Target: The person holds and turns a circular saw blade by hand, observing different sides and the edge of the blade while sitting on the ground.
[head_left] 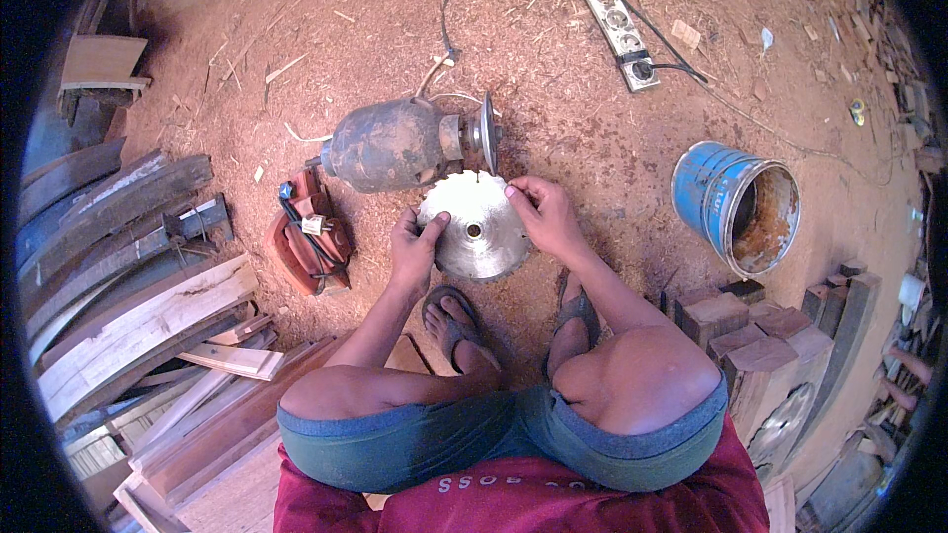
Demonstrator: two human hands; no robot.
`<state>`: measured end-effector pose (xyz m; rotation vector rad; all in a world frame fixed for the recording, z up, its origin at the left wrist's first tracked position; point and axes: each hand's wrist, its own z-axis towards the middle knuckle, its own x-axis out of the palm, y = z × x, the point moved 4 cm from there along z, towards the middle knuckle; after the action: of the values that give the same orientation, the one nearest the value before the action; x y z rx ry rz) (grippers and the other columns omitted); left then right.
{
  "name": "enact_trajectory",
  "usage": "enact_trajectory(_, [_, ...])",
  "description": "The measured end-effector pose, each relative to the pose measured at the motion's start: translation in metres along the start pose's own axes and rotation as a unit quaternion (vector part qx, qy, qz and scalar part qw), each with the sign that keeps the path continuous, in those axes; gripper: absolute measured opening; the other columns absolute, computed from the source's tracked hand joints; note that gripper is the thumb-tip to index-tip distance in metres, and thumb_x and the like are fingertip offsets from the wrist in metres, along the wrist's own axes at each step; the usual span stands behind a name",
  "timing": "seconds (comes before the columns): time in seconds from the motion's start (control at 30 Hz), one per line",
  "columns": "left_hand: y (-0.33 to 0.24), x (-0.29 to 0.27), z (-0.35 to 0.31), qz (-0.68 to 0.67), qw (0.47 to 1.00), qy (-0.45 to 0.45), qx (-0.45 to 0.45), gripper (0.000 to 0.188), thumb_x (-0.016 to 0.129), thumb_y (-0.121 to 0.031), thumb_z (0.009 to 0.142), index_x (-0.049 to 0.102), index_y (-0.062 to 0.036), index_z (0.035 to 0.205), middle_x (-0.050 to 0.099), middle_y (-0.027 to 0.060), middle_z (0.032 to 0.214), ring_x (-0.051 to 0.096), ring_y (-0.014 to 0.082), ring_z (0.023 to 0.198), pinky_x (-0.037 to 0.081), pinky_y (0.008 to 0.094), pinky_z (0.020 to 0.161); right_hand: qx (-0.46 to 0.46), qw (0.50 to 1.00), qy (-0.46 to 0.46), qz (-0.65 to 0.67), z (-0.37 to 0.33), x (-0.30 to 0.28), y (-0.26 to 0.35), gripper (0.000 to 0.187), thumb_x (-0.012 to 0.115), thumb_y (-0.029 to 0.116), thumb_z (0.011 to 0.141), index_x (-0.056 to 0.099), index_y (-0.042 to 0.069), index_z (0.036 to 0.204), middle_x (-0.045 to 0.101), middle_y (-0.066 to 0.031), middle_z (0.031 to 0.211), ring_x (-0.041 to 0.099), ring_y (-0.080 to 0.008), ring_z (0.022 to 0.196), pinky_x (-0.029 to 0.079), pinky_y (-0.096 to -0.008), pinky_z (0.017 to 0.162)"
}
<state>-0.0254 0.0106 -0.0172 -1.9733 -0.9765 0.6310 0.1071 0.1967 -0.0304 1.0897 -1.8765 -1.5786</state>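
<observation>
Between my two hands is a round, shiny saw blade [494,249] with a toothed rim and a small dark hole at its middle. My left hand [417,242] pinches its left edge, thumb on the upper face. On the upper right rim, my right hand [541,211] grips with thumb and fingers. Just beyond the blade lies a worn, dusty electric motor [390,145]. A thin grinding disc [489,133] is mounted upright on its shaft, close to the blade's far teeth. The fingers beneath the blade are hidden.
A red-brown power tool [308,237] with a dark cord lies left of the motor. Stacked planks [148,336] fill the left side. At right stand a blue metal bucket [711,192] on its side and wooden blocks [755,336]. A power strip [617,30] with cables lies at the far right.
</observation>
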Motion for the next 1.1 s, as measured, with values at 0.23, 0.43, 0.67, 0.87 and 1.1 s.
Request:
enact_trajectory(0.23, [0.002,0.001,0.000,-0.002,1.000,0.004,-0.014,0.017,0.069,-0.013,0.091,0.058,-0.0027,0.099,0.066,0.0042,0.094,0.060,0.0115,0.084,0.049,0.0283,0.076,-0.006,1.000,-0.002,0.002,0.000,0.000,0.000,0.023,0.063,0.017,0.096,0.067,-0.005,0.101,0.071,-0.0087,0.084,0.064,-0.0107,0.077,0.050,-0.0280,0.069])
enact_trajectory(0.43, [0.002,0.000,0.000,-0.026,1.000,0.009,-0.007,0.021,0.069,-0.011,0.090,0.059,-0.0012,0.107,0.068,0.0059,0.095,0.062,0.0104,0.080,0.050,0.0260,0.074,-0.011,1.000,-0.001,0.002,0.001,0.001,0.003,0.022,0.062,0.017,0.096,0.067,-0.005,0.101,0.071,-0.0085,0.083,0.063,-0.0101,0.075,0.049,-0.0278,0.068])
enact_trajectory(0.67, [0.001,0.001,0.000,-0.027,1.000,0.005,-0.010,0.022,0.068,-0.010,0.091,0.059,-0.0007,0.108,0.068,0.0071,0.096,0.063,0.0110,0.083,0.051,0.0260,0.076,-0.018,1.000,0.000,0.007,0.001,0.000,0.007,0.022,0.062,0.016,0.096,0.067,-0.005,0.101,0.071,-0.0084,0.083,0.063,-0.0096,0.075,0.049,-0.0278,0.067])
enact_trajectory(0.87, [0.001,-0.001,0.000,-0.030,1.000,-0.001,-0.009,0.021,0.068,-0.010,0.091,0.060,-0.0011,0.107,0.068,0.0056,0.096,0.062,0.0109,0.083,0.050,0.0255,0.076,-0.004,1.000,0.006,0.008,0.000,-0.001,0.013,0.023,0.063,0.016,0.096,0.066,-0.005,0.103,0.071,-0.0076,0.085,0.063,-0.0097,0.077,0.049,-0.0271,0.069])
enact_trajectory(1.1, [-0.068,0.002,-0.029,-0.049,0.990,-0.002,0.130,0.022,0.067,-0.011,0.092,0.061,-0.0021,0.111,0.068,0.0051,0.100,0.062,0.0111,0.087,0.050,0.0266,0.081,-0.025,0.985,0.016,0.170,-0.015,-0.010,0.058,0.017,0.070,0.014,0.092,0.069,-0.001,0.099,0.072,-0.0045,0.088,0.063,-0.0073,0.078,0.050,-0.0254,0.069])
